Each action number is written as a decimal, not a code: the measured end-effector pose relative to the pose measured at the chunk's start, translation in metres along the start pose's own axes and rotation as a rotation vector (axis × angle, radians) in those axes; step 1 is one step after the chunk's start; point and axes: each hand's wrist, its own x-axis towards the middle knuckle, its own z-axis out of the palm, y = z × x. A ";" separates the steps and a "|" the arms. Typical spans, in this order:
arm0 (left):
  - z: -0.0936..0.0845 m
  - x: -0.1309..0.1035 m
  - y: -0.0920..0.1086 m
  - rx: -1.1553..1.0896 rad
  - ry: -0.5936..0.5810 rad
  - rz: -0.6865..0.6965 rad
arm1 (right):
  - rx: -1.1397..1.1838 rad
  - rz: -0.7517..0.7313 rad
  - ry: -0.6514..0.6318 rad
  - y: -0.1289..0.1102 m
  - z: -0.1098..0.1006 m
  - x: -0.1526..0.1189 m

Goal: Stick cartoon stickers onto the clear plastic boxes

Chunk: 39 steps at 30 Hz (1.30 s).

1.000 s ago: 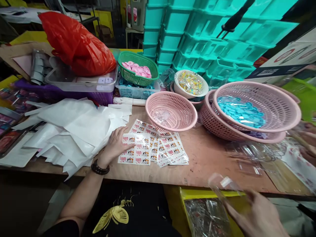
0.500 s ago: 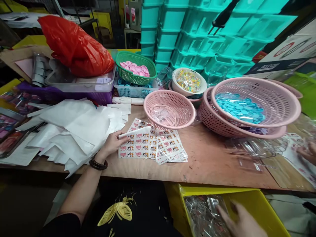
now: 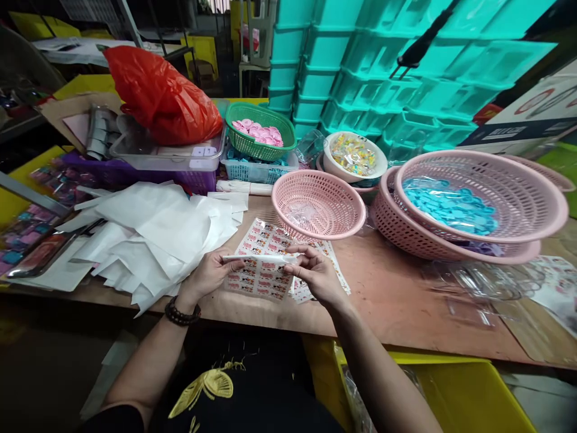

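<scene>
A sticker sheet point(image 3: 259, 284) printed with small cartoon cats and pink marks is raised slightly over the table in front of me. Its upper edge is folded over, showing a white strip. My left hand point(image 3: 206, 278), with a dark bead bracelet at the wrist, pinches the left end of that fold. At the other end, my right hand point(image 3: 319, 275) has thumb and fingers closed on it. More sticker sheets point(image 3: 340, 273) lie fanned out beneath and behind. A pink basket point(image 3: 318, 201) with clear plastic bits inside stands just beyond them.
White backing papers point(image 3: 148, 234) are heaped at left. Large pink baskets point(image 3: 532, 204) with blue pieces stand at right, near clear plastic parts point(image 3: 478, 282). A green basket point(image 3: 261, 149), a white bowl point(image 3: 338, 165) and stacked teal bins point(image 3: 288, 72) line the back. A yellow crate point(image 3: 469, 391) sits below the table edge.
My right hand has come up from the yellow crate to the sticker sheet and grips its folded edge. The sheet has been lifted a little. The view has shifted slightly.
</scene>
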 end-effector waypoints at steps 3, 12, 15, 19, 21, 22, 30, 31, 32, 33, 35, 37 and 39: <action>0.006 0.004 -0.002 -0.056 -0.047 -0.013 | -0.006 -0.008 0.072 -0.004 -0.005 -0.008; 0.017 0.004 0.004 -0.093 -0.047 0.017 | -0.181 -0.092 0.381 0.001 0.004 -0.010; 0.018 0.002 0.006 -0.084 -0.027 0.012 | -0.096 -0.117 0.430 0.005 0.004 -0.003; 0.017 0.000 0.007 -0.075 0.005 0.019 | -0.082 -0.188 0.382 0.006 0.004 0.001; 0.015 -0.002 0.009 -0.055 0.024 0.041 | -0.046 -0.167 0.337 0.004 0.003 0.000; 0.015 -0.002 0.009 -0.038 0.034 0.063 | -0.004 -0.112 0.295 0.004 0.003 -0.001; 0.010 -0.002 0.011 0.024 0.055 0.143 | -0.076 -0.179 0.273 0.002 -0.004 -0.010; 0.011 -0.002 0.010 0.019 0.042 0.135 | -0.166 -0.258 0.244 0.001 -0.005 -0.011; 0.011 -0.002 0.009 0.011 0.023 0.122 | -0.232 -0.301 0.190 0.001 -0.005 -0.012; 0.011 -0.003 0.008 -0.001 0.006 0.104 | -0.265 -0.309 0.134 0.001 -0.005 -0.013; 0.011 -0.004 0.008 -0.043 -0.031 0.071 | -0.260 -0.278 0.079 0.000 -0.005 -0.013; 0.009 -0.004 0.010 -0.090 -0.058 0.073 | -0.250 -0.242 0.073 -0.002 -0.004 -0.014; 0.006 -0.002 0.015 -0.082 -0.067 0.101 | -0.284 -0.229 0.046 -0.004 -0.003 -0.015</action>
